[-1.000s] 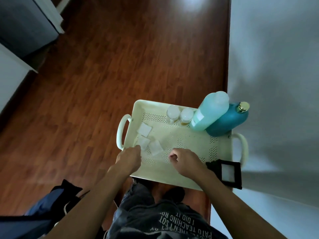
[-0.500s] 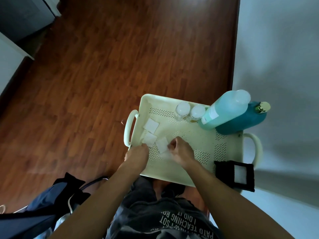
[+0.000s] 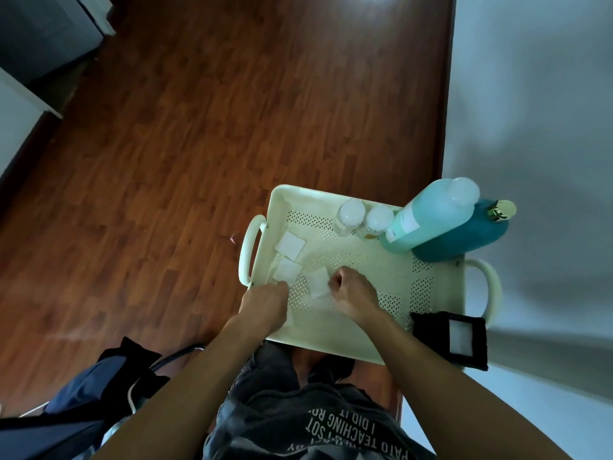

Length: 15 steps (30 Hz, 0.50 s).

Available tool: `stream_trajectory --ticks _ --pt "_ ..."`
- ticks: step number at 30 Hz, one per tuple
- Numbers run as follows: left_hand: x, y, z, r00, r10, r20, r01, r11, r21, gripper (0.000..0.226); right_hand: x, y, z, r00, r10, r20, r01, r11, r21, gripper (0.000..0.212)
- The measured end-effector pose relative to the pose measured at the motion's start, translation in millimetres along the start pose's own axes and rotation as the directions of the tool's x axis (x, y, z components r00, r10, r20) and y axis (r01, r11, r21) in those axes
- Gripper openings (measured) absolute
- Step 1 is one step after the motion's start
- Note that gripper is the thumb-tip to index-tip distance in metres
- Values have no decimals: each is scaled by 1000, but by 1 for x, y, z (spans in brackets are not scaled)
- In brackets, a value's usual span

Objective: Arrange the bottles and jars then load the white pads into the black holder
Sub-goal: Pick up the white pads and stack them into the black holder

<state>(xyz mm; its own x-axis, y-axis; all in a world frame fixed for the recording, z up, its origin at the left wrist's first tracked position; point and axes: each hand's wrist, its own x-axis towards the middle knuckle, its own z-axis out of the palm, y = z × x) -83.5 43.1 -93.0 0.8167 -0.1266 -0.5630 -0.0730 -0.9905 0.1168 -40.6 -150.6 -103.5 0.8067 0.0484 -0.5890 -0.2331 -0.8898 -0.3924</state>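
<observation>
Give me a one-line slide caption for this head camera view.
Right hand pinches a white pad in the cream tray; left hand rests at its near-left edge.

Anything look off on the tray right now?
Nothing spilled or damaged. Three white pads still lie loose at the tray's left end, and the black holder overhangs its near right corner, already showing white inside.

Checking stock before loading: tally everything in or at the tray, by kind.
Bottles: 2, light teal and dark teal
Small jars: 2
Loose white pads: 3
Black holder: 1
Total: 8
</observation>
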Motion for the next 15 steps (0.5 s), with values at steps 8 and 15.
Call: stream_trajectory --ticks 8,15 --pt "2 16 -3 1000 18 12 -14 965 -262 14 -29 12 -57 990 -115 -85 105 988 -112 29" --pt "3 43 -11 998 54 -29 -61 919 -388 14 -81 39 -115 971 -145 -188 133 988 -76 11"
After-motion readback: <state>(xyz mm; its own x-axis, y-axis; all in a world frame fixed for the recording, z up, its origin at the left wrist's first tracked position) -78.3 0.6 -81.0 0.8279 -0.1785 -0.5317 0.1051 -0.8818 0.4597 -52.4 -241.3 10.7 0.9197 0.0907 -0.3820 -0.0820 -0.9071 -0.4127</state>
